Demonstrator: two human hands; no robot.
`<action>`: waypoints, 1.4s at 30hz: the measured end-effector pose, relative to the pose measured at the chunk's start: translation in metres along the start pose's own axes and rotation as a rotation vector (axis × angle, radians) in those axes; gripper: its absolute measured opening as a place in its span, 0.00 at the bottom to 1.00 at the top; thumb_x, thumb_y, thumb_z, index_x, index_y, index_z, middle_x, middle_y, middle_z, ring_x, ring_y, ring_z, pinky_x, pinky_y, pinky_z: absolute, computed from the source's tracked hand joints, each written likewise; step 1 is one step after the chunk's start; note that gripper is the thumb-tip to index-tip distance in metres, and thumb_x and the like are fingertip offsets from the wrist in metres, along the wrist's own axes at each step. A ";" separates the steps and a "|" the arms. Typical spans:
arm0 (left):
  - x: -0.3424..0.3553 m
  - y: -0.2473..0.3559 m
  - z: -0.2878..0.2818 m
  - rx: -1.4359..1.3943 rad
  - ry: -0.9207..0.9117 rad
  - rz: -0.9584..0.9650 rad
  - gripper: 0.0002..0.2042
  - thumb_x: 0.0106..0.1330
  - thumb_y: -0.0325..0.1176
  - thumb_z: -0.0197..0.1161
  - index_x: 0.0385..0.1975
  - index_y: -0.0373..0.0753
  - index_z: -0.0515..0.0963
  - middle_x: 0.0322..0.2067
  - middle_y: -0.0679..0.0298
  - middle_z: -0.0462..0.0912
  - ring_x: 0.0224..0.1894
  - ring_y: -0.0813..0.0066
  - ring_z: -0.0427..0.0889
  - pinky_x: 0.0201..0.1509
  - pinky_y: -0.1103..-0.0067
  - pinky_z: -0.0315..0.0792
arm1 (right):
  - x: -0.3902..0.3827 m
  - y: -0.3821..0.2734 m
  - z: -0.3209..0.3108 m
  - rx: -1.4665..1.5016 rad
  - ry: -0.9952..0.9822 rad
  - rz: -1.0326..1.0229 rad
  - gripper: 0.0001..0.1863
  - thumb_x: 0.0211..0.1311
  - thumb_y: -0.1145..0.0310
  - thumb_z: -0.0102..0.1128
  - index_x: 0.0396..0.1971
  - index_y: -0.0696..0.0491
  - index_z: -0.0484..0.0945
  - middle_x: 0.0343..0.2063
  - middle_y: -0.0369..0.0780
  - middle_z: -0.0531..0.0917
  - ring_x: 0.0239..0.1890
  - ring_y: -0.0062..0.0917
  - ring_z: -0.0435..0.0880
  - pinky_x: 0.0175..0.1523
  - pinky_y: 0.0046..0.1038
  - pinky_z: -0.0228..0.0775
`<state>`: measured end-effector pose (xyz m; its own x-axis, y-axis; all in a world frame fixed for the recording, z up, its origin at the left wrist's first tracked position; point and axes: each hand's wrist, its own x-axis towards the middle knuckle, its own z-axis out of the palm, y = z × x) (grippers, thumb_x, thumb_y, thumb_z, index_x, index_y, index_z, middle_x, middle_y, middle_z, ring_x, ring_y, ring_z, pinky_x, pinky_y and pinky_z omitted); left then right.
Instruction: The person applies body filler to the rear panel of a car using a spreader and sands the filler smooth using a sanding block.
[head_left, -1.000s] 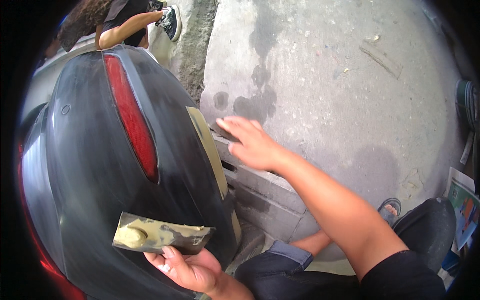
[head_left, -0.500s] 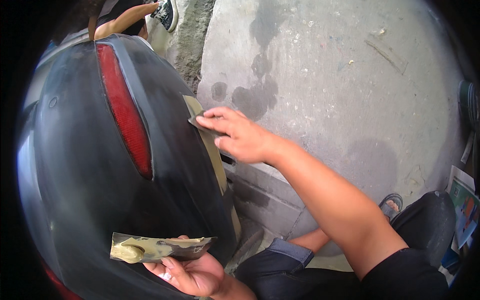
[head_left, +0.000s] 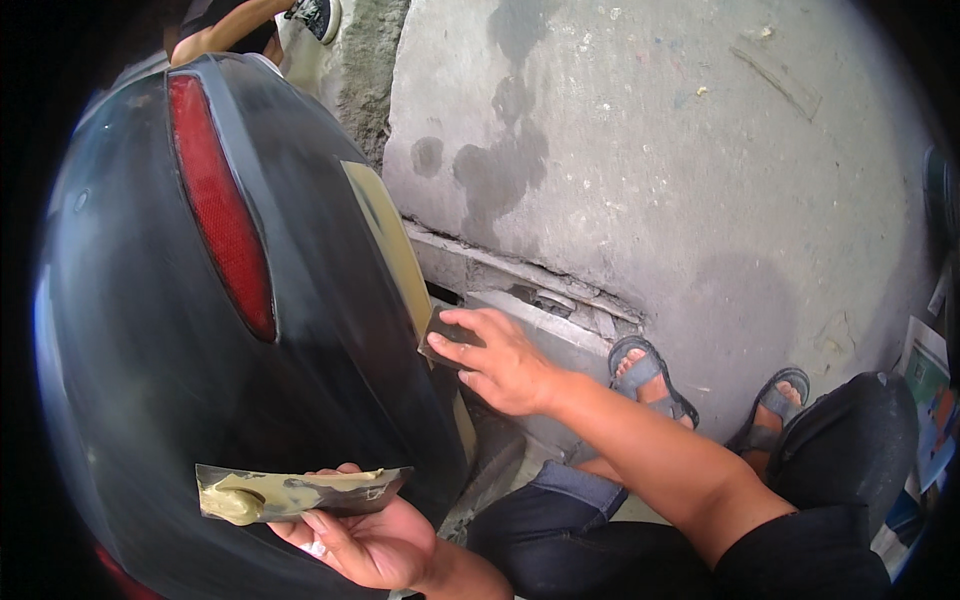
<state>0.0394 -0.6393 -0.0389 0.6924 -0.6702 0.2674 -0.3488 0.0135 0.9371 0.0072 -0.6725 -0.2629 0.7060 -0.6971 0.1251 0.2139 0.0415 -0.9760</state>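
My left hand point(head_left: 375, 540) grips a flat dark palette plate point(head_left: 350, 498), held out in front of the dark car bumper point(head_left: 330, 400). A lump of yellowish filler putty point(head_left: 235, 505) sits on the plate's left end, with thinner smears along the rest. Between the fingers of my right hand point(head_left: 505, 365) is a small dark spreader point(head_left: 448, 338), its edge against the bumper's right side. A pale yellow putty strip point(head_left: 388, 240) runs down that side, above and below the spreader. The red reflector point(head_left: 222, 205) is set into the bumper to the left of the strip.
Stained concrete ground point(head_left: 680, 150) lies right of the car, with a broken ledge point(head_left: 540, 300) along it. My sandalled feet point(head_left: 650, 380) and bent knees are close below. Another person's arm and shoe point(head_left: 318, 18) show at the far left. Printed papers point(head_left: 930, 390) lie at the right edge.
My right hand has drawn the spreader down along the bumper's side, toward me. More of the putty strip shows above it. My left hand keeps hold of the palette plate.
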 end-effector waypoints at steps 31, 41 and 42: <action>0.000 -0.006 0.018 0.072 0.211 0.018 0.19 0.73 0.31 0.45 0.63 0.40 0.60 0.54 0.54 0.71 0.49 0.66 0.76 0.50 0.71 0.74 | -0.037 0.012 0.044 0.323 -0.075 0.269 0.33 0.55 0.70 0.58 0.64 0.48 0.65 0.62 0.42 0.65 0.61 0.42 0.64 0.67 0.36 0.57; 0.001 -0.004 0.017 0.086 0.190 0.050 0.19 0.73 0.30 0.45 0.63 0.39 0.60 0.55 0.54 0.71 0.48 0.66 0.76 0.50 0.70 0.75 | -0.007 0.026 0.012 0.421 -0.096 0.320 0.31 0.55 0.69 0.55 0.62 0.54 0.66 0.60 0.47 0.68 0.63 0.40 0.66 0.67 0.33 0.57; 0.001 -0.003 0.018 0.087 0.198 0.047 0.19 0.73 0.30 0.45 0.63 0.39 0.60 0.55 0.54 0.71 0.48 0.66 0.76 0.50 0.70 0.75 | 0.002 0.022 0.011 0.436 -0.103 0.349 0.30 0.55 0.68 0.56 0.62 0.54 0.66 0.60 0.47 0.68 0.63 0.39 0.66 0.67 0.32 0.57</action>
<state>0.0293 -0.6535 -0.0456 0.7818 -0.5112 0.3569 -0.4304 -0.0284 0.9022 0.0210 -0.6650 -0.2819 0.8422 -0.5167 -0.1538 0.1998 0.5640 -0.8012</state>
